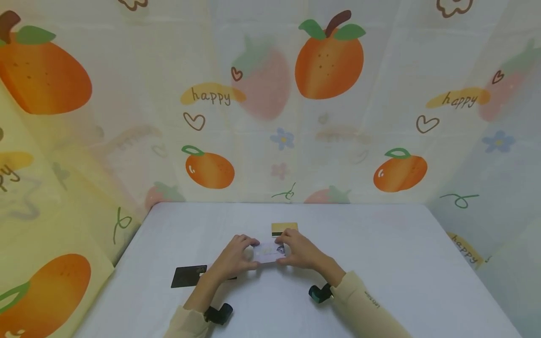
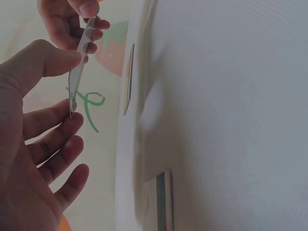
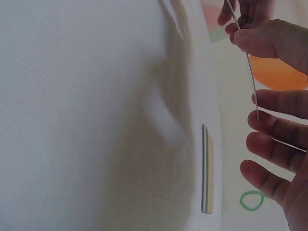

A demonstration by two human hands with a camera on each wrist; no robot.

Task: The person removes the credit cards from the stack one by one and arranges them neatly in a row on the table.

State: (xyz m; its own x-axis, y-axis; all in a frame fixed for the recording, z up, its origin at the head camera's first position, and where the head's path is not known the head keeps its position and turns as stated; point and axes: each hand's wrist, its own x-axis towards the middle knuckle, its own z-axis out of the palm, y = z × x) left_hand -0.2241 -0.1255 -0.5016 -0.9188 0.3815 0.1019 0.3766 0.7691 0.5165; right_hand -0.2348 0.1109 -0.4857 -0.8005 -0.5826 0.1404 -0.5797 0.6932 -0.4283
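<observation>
Head view, lower centre: left hand (image 1: 233,258) and right hand (image 1: 302,251) pinch a pale card (image 1: 266,253) at both ends, presumably for steadiness, spare fingers (image 2: 65,155) spread.

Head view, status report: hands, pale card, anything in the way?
Left hand and right hand pinching pale card, raised off table. Gold card beyond, dark card off to the left. No visible obstruction.

Left grip (image 1: 232,258) and right grip (image 1: 301,249) face each other, each pinching between thumb (image 2: 60,60) and fingertips (image 2: 73,123), forearms (image 1: 200,293) angled inward.
</observation>
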